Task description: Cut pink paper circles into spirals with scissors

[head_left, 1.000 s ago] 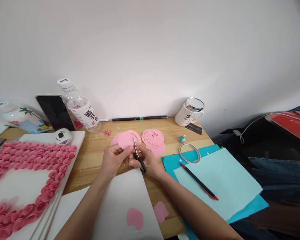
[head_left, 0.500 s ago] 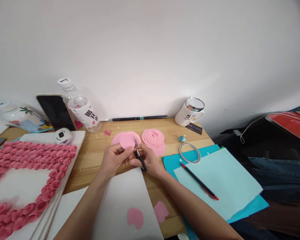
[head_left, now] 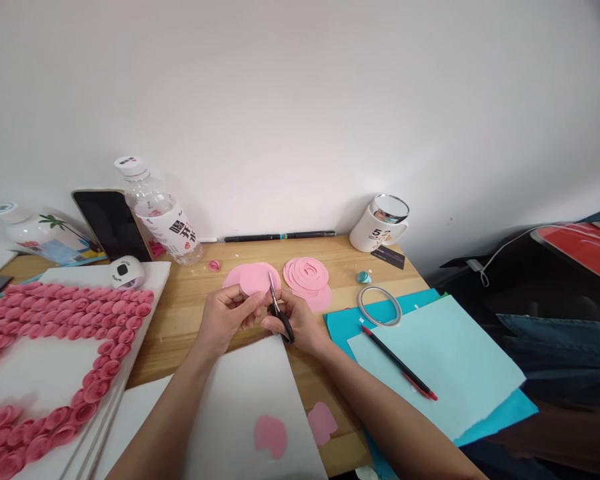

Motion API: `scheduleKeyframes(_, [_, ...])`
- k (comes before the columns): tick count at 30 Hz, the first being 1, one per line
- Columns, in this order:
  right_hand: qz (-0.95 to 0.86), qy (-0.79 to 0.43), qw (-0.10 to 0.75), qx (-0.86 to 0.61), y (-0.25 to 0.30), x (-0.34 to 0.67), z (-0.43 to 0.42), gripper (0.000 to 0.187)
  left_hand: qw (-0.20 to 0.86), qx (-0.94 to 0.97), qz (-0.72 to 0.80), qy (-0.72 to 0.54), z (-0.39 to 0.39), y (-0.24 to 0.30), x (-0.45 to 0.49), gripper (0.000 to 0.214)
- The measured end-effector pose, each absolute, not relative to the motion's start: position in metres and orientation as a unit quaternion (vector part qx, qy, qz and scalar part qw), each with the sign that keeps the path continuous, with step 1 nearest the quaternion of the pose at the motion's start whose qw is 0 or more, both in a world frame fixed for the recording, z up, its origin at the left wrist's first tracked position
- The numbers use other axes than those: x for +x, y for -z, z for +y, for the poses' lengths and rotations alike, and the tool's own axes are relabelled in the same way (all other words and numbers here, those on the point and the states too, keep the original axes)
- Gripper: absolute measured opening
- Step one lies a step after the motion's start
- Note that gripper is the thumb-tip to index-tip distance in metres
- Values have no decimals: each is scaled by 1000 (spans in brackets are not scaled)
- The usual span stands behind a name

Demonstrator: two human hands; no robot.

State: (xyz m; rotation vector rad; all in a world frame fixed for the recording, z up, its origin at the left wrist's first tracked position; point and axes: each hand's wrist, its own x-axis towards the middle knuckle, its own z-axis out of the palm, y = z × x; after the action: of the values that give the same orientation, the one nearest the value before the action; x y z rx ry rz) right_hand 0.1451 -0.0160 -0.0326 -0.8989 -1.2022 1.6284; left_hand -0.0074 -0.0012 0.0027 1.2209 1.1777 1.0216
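Note:
Between the fingertips of my left hand (head_left: 227, 316) is a round pink paper disc (head_left: 254, 279), held upright above the table. My right hand (head_left: 299, 323) is closed around the handles of small black-handled scissors (head_left: 282, 323), whose blades point up along the disc's right side. Whether the blades are in the paper is hard to make out. Behind the disc lies more pink paper (head_left: 231, 275). Just right of the hands are pink circles cut into spirals (head_left: 307, 273), lying in a pile.
At left, a white board (head_left: 45, 363) carries rows of pink paper roses. A bottle (head_left: 167, 223), phone (head_left: 113, 225) and mug (head_left: 379, 223) stand by the wall. Tape roll (head_left: 397, 312), pen (head_left: 397, 360) and light-blue paper (head_left: 445, 367) lie right. Pink scraps (head_left: 271, 437) lie in front.
The scissors have tilted slightly and their blades have shifted a little beside the disc. Both hands stay almost in place; everything else is unchanged.

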Motion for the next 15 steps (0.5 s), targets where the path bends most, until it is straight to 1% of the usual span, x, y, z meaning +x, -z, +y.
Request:
scheduleKeyframes(10, [-493,-655,435,-372,31,144,-17,47,554,478,505,-458,0,-1,-4,29])
scheduleKeyframes(15, [-490,-651,451,-364,30,143,-16,51,542,505,506,-441,-2,-3,-4,30])
